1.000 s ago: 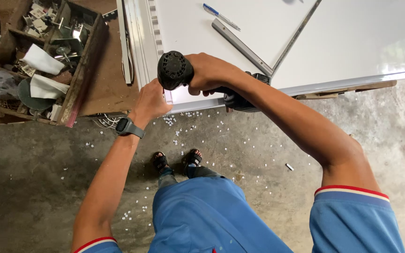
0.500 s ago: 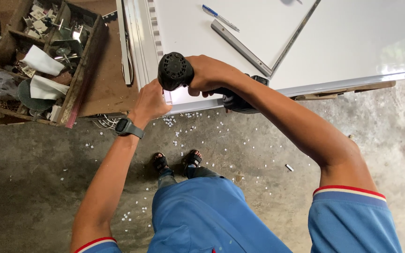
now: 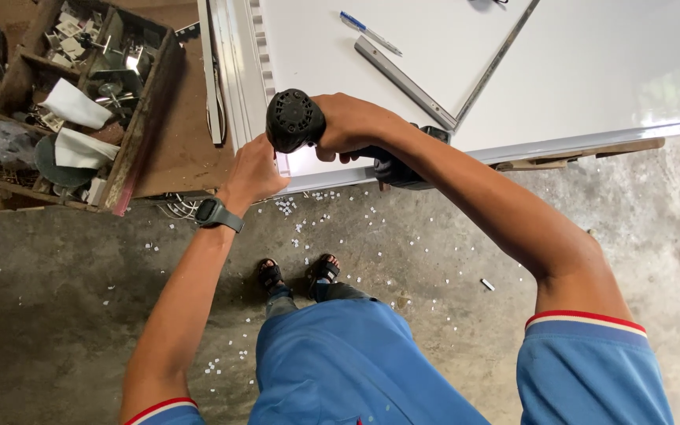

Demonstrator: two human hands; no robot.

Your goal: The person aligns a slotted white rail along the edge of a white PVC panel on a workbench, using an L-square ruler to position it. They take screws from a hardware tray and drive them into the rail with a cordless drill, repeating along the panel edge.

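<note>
Right hand (image 3: 353, 126) clenched around the black power drill (image 3: 296, 120), grip full on the handle; rear vented end of the drill faces the camera, body pointing down at the near edge of the white panel (image 3: 592, 71). Left hand (image 3: 255, 169) beside and just below the drill, fingers curled against the panel's ribbed white frame edge (image 3: 242, 63); what the fingers pinch is hidden, so cannot tell whether this grip holds anything. Dark wristwatch (image 3: 216, 213) on the left wrist.

On the panel: 1 blue pen (image 3: 369, 32) near the top, 1 grey metal strip (image 3: 404, 82) lying diagonally below it, well apart from the hands.

Left of the panel, a brown worktop (image 3: 175, 157) carries an open wooden tray (image 3: 145, 110) of mixed metal hardware and white scraps.

Concrete floor (image 3: 57, 299) below, scattered with small white chips (image 3: 308, 224), densest under the drill. Person's 2 sandalled feet (image 3: 297, 275) visible beneath the hands.
</note>
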